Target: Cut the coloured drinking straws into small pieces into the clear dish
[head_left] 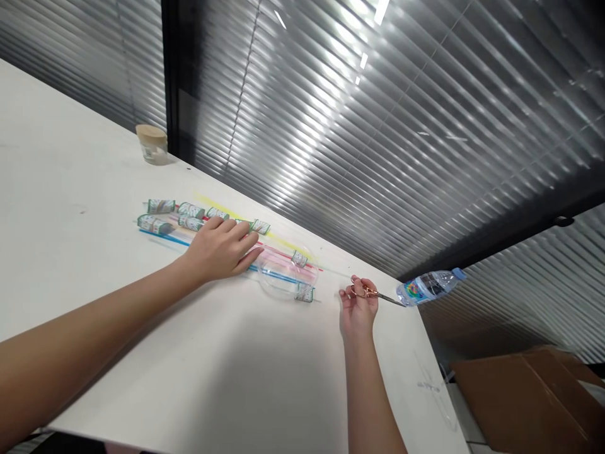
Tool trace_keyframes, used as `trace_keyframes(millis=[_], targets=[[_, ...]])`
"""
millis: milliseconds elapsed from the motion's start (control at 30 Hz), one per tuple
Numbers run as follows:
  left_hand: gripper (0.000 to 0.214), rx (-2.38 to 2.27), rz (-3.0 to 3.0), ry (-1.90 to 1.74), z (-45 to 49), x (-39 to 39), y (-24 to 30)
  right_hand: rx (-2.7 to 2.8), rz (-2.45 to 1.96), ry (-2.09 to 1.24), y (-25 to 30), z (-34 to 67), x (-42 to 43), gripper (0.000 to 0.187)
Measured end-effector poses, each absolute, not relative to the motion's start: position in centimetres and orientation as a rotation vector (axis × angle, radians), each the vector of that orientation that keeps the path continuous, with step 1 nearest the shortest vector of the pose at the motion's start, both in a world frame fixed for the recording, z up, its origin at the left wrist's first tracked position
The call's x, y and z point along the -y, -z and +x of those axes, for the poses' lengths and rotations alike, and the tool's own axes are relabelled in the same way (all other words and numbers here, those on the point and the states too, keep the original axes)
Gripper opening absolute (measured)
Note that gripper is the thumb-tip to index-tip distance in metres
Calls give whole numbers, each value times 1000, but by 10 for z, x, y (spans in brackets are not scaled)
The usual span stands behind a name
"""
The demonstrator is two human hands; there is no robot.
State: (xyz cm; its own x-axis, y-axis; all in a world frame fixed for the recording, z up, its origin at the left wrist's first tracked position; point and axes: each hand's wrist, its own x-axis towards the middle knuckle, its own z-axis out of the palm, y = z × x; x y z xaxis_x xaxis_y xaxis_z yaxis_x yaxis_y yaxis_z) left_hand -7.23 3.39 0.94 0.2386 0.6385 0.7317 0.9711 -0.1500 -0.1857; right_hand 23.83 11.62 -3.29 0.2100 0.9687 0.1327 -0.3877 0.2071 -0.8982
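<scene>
My left hand point(222, 246) lies palm down over a row of small white-and-green labelled rolls point(154, 224) and thin coloured sticks, its fingers loosely spread. What is under the palm is hidden. Blue sticks point(278, 275), a red stick point(276, 252) and a yellow stick point(281, 243) run out to the right of it. Around their right ends lies a clear, round plastic-looking thing point(271, 293). Off to the right, my right hand point(359, 306) is raised palm up and holds scissors point(385, 297) by their rose-gold handles. Their blades point right, towards the bottle.
A water bottle point(430, 287) with a blue cap is at the table's right edge. At the back left edge stands a cup-like container point(152, 145) with a tan top. The white table point(265, 372) borders a wall of metallic blinds point(340, 126). A cardboard box point(524, 397) sits lower right.
</scene>
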Motion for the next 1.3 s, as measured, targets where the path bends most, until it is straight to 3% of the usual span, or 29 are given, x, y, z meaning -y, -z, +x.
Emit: trace_keyframes(millis=[167,467,633,967,1167,1300], targets=[[25,1363,-1852,650,-65,-26,-18,1005,-814,-1148,26,219,-95,36],[6,1063,-1876,755,-17,0,-12,1179,-954,-817,28,188,-42,41],[7,1122,-1942,817,-24,-7,-7,1199,-843,-721,32,186,-37,38],[22,1272,-1933,814,-42,-16,-1,1867,-536,-1202,53,194,-33,29],[26,1434,-1996,889,-40,-16,-2,1871,-640,-1309,47,195,-36,49],[27,1440,-2012,891,-41,-16,-2,1881,-644,-1317,45,195,-37,49]])
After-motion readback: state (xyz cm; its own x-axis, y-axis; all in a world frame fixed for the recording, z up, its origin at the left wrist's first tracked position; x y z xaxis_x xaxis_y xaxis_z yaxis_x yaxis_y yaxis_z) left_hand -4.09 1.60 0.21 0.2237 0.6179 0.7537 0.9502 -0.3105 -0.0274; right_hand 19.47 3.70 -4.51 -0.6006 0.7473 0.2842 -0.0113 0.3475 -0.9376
